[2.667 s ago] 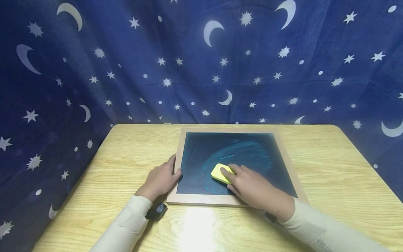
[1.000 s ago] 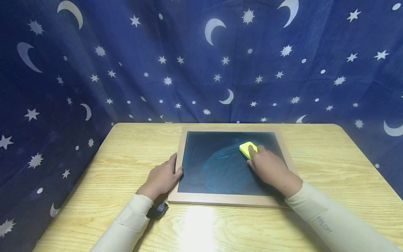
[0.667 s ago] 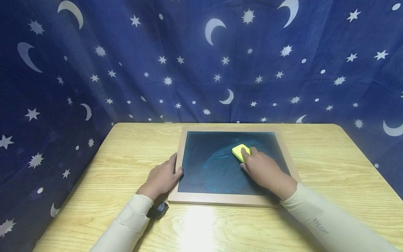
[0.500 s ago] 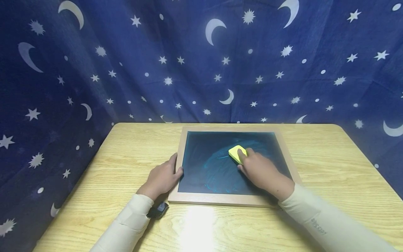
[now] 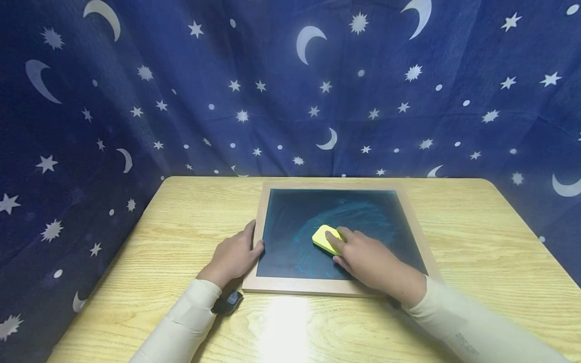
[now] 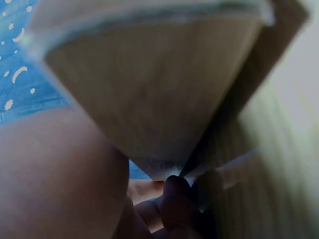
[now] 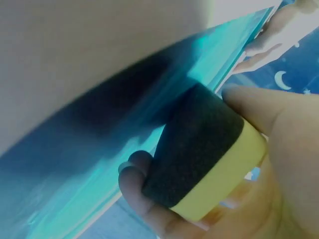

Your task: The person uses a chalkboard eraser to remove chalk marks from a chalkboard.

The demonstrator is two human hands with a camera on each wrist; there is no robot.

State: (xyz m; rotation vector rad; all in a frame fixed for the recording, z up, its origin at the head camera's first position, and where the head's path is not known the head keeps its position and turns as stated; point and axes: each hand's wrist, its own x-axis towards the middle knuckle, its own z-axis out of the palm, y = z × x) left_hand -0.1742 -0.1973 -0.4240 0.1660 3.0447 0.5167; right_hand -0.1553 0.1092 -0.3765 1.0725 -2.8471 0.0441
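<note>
A framed chalkboard lies on the table, its dark face smeared with blue-green chalk and a few brighter strokes near the lower left. My left hand holds the board's left side, thumb over the wooden frame; in the left wrist view its fingers meet the frame's edge. With my right hand I grip a chalkboard eraser, yellow on top, against the board just below its middle. The right wrist view shows the eraser's black felt between thumb and fingers.
The pale wood table reaches past the board on both sides. Behind and to the left hangs a blue curtain with moons and stars. A black wrist device sits at my left cuff, close to the frame's lower left corner.
From the board's upper right, the eraser has slid down and left in my right hand, close to where it was in the earliest frame. My left hand stays on the frame.
</note>
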